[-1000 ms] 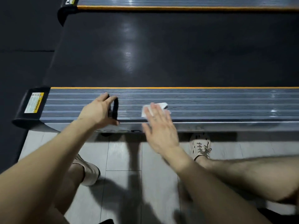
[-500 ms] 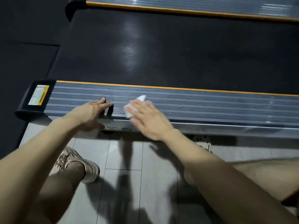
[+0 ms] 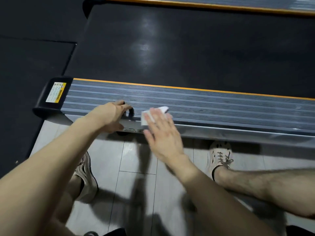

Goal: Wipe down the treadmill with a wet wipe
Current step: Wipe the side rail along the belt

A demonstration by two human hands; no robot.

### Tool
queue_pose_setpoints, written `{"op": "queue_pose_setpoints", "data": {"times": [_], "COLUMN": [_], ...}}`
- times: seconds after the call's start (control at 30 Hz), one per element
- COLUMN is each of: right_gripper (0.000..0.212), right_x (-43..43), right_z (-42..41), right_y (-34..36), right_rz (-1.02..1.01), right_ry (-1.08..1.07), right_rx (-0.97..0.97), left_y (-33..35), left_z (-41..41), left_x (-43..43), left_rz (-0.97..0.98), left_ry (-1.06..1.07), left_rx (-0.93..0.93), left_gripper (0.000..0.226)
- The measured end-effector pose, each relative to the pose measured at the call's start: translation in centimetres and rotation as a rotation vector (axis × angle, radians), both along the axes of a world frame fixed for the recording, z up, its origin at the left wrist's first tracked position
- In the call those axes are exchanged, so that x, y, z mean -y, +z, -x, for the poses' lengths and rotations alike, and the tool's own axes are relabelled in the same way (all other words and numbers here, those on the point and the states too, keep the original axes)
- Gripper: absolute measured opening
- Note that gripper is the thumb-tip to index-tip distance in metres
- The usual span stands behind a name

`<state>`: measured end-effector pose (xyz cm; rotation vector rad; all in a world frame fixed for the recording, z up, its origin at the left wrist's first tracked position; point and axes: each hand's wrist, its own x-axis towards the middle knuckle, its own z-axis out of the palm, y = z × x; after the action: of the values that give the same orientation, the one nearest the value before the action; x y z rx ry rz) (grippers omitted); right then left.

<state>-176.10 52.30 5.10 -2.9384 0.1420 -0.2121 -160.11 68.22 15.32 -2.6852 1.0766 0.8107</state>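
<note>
The treadmill's grey ribbed side rail (image 3: 221,106) runs across the head view, with the black belt (image 3: 187,48) beyond it. A white wet wipe (image 3: 163,109) lies on the rail near its front edge. My right hand (image 3: 162,133) presses flat on the wipe with straight fingers and covers most of it. Just to the left, my left hand (image 3: 110,116) grips the rail's front edge, fingers on top and thumb under the lip.
A black end cap with a yellow warning label (image 3: 56,92) closes the rail's left end. My two shoes (image 3: 219,155) (image 3: 87,183) stand on the pale floor tiles below the rail. A second orange-edged rail (image 3: 204,4) lies beyond the belt. Dark mats lie left.
My right hand has slid the wipe leftward along the rail, closer to my left hand. The left hand has kept its hold on the rail edge.
</note>
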Motion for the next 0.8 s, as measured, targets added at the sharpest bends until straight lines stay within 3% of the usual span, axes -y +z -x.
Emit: {"op": "queue_pose_setpoints", "data": {"times": [0.07, 0.17, 0.23, 0.33, 0.43, 0.53, 0.6, 0.67, 0.73, 0.8], "right_gripper": [0.062, 0.066, 0.07, 0.073, 0.072, 0.07, 0.072, 0.079, 0.085, 0.083], "right_x": [5.4, 7.3, 2.2, -7.4, -8.4, -2.1, 4.4, 8.9, 7.8, 2.2], "right_z": [3.3, 4.1, 0.8, -5.1, -7.4, -4.0, -1.0, -0.1, -2.2, -5.4], "right_y": [-0.2, 0.2, -0.1, 0.4, 1.2, 0.1, -0.3, 0.6, 1.4, 1.4], "right_rz": [0.069, -0.023, -0.047, -0.077, -0.034, 0.002, 0.058, -0.012, -0.137, -0.103], "right_ry": [-0.234, -0.596, -0.492, -0.014, 0.078, 0.006, -0.24, -0.56, -0.741, -0.554], "right_rx": [-0.002, -0.024, 0.021, -0.049, -0.157, -0.089, -0.075, -0.152, -0.227, -0.126], "left_y": [-0.5, -1.1, -1.4, -2.3, -3.5, -4.4, -4.4, -3.3, -2.1, -1.3], "left_z": [0.6, -0.1, -1.1, -2.5, -2.9, -2.7, -2.6, -3.1, -3.9, -5.0], "left_x": [-0.8, -2.9, -4.5, -6.7, -6.9, -6.2, -6.1, -6.0, -5.8, -5.5], "left_rz": [0.033, 0.064, 0.064, 0.033, 0.027, 0.098, 0.151, 0.188, 0.175, 0.128], "left_ry": [0.004, 0.012, 0.055, 0.177, 0.212, 0.243, 0.262, 0.28, 0.293, 0.32], "left_rx": [0.002, 0.006, 0.047, 0.119, 0.151, 0.236, 0.285, 0.284, 0.233, 0.178], "left_gripper": [0.094, 0.097, 0.097, 0.096, 0.087, 0.064, 0.055, 0.049, 0.062, 0.09]}}
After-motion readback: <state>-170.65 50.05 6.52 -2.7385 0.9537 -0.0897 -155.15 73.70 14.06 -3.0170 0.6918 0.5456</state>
